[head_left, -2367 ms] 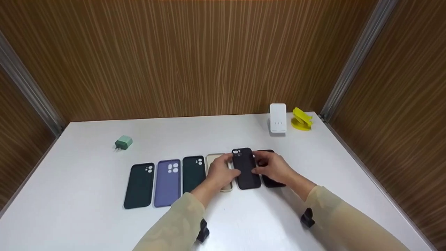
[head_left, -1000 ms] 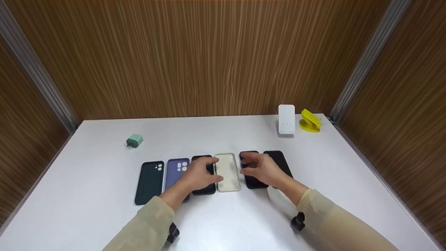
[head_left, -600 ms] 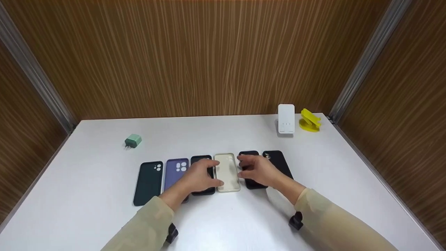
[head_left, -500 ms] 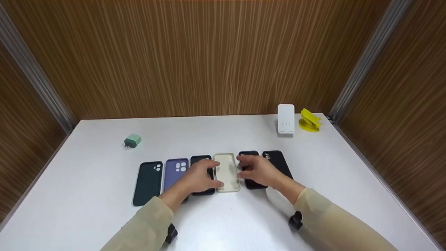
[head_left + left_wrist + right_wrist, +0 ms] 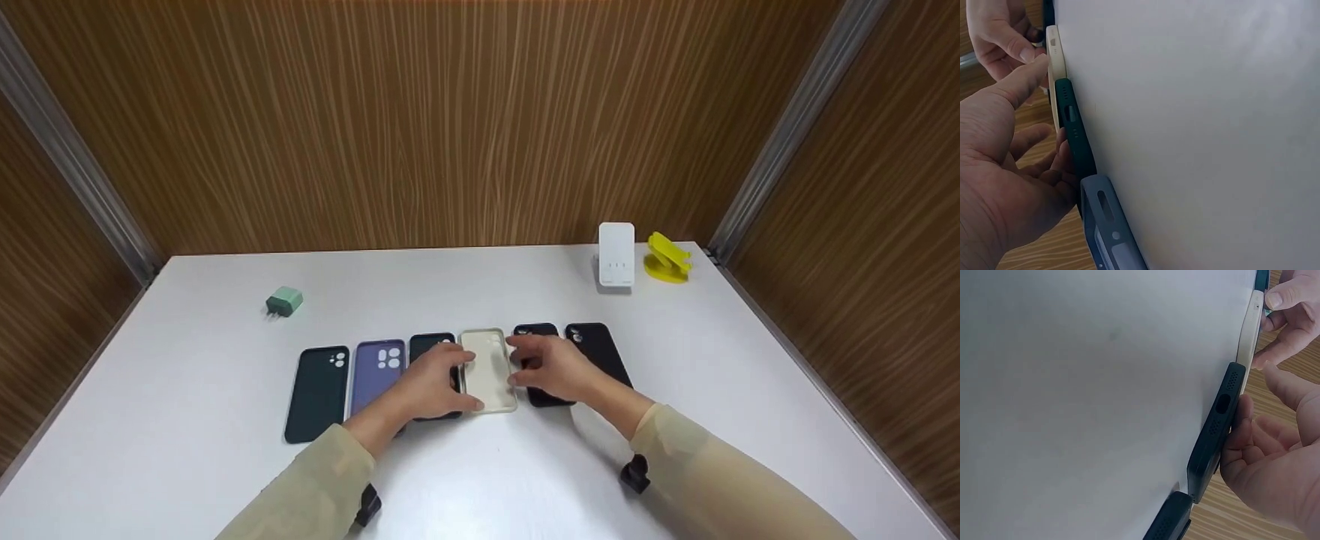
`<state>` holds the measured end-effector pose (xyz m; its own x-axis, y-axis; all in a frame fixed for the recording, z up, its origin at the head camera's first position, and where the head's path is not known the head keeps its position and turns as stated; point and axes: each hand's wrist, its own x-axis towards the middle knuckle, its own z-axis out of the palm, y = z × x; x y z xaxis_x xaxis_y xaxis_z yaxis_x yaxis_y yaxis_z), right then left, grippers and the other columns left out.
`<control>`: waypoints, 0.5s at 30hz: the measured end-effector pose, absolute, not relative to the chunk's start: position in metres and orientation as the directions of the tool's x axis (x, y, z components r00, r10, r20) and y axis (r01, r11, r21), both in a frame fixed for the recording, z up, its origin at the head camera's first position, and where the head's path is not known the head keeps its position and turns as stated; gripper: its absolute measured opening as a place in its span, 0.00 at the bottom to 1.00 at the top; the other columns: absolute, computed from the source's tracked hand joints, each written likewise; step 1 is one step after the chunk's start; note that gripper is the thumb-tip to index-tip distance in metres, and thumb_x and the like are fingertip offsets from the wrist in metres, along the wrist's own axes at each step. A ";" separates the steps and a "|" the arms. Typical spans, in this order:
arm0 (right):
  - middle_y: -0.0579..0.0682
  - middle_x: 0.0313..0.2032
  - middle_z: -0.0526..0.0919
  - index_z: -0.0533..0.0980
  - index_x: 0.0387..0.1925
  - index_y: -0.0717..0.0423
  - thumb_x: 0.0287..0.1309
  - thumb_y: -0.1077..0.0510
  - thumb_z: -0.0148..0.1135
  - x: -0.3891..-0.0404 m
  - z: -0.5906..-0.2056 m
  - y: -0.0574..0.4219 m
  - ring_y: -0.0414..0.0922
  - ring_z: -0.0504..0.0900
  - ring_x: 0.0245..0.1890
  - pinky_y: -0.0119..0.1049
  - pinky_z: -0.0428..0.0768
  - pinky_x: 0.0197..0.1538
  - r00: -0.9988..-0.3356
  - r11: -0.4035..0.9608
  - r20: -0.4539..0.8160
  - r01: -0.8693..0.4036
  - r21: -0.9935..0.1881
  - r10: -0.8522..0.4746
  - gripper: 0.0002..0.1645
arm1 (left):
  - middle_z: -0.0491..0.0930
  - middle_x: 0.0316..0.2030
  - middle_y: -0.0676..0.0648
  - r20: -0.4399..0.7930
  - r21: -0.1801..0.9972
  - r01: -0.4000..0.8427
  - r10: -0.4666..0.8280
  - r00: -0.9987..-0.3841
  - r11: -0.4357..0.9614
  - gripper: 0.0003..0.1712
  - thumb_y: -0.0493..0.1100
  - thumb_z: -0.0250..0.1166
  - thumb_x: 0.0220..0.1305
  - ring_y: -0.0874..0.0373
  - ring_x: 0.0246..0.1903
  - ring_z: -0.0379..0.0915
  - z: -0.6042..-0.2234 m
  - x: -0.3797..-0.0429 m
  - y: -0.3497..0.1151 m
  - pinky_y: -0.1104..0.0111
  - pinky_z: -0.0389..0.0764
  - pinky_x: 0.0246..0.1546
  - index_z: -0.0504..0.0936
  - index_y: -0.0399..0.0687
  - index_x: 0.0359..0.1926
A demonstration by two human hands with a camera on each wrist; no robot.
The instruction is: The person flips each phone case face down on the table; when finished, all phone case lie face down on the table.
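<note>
A cream phone case [image 5: 487,379] lies flat between my two hands, fourth from the left in a row of phone cases. My left hand [image 5: 429,382] reaches over the neighbouring dark green case [image 5: 426,341], its fingertips and thumb at the cream case's left edge. From the other side, my right hand [image 5: 559,369] has its fingertips and thumb at the right edge, above a black case [image 5: 553,399]. Both hands have their fingers loosely bent. In the left wrist view the left thumb points at the near end of the cream case [image 5: 1057,53].
To the left lie a purple case [image 5: 377,375] and another dark green case [image 5: 316,394]. A black case [image 5: 600,351] ends the row at the right. Farther back stand a green plug adapter [image 5: 285,301], a white stand [image 5: 616,255] and a yellow stand [image 5: 667,259] on the white table [image 5: 480,480].
Both hands earlier were at the sides of the black case; they have since let it go and shifted left to the cream case. Lately the fingertips have edged closer around it.
</note>
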<state>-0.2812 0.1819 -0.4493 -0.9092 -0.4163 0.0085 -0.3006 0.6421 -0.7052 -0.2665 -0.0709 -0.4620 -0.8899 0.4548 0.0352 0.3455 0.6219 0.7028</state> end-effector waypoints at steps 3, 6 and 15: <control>0.58 0.51 0.89 0.75 0.70 0.67 0.61 0.60 0.78 -0.282 -0.450 0.182 0.51 0.87 0.50 0.49 0.84 0.56 -0.904 0.633 0.013 -0.310 -0.709 -0.428 0.38 | 0.69 0.70 0.31 0.028 0.703 0.337 0.449 -0.893 0.626 0.45 0.46 0.83 0.54 0.36 0.70 0.68 -0.463 -0.266 -0.071 0.48 0.68 0.72 0.77 0.32 0.70; 0.58 0.50 0.89 0.74 0.70 0.68 0.61 0.61 0.78 -0.283 -0.451 0.183 0.53 0.87 0.51 0.51 0.83 0.57 -0.900 0.618 0.018 -0.313 -0.721 -0.436 0.38 | 0.68 0.71 0.31 0.023 0.704 0.335 0.451 -0.892 0.626 0.45 0.46 0.83 0.55 0.36 0.70 0.67 -0.462 -0.266 -0.070 0.48 0.69 0.71 0.76 0.31 0.70; 0.61 0.54 0.88 0.74 0.71 0.66 0.62 0.61 0.77 -0.285 -0.451 0.182 0.55 0.86 0.57 0.50 0.82 0.60 -0.907 0.617 -0.021 -0.268 -0.740 -0.420 0.38 | 0.68 0.72 0.31 0.014 0.688 0.352 0.474 -0.881 0.634 0.45 0.47 0.82 0.57 0.36 0.71 0.66 -0.462 -0.267 -0.071 0.49 0.68 0.72 0.75 0.26 0.69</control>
<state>-0.2845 0.1820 -0.4513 -0.9073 -0.4199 -0.0212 -0.2682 0.6170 -0.7399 -0.2674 -0.0707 -0.4622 -0.8806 0.4737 0.0144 0.3524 0.6342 0.6882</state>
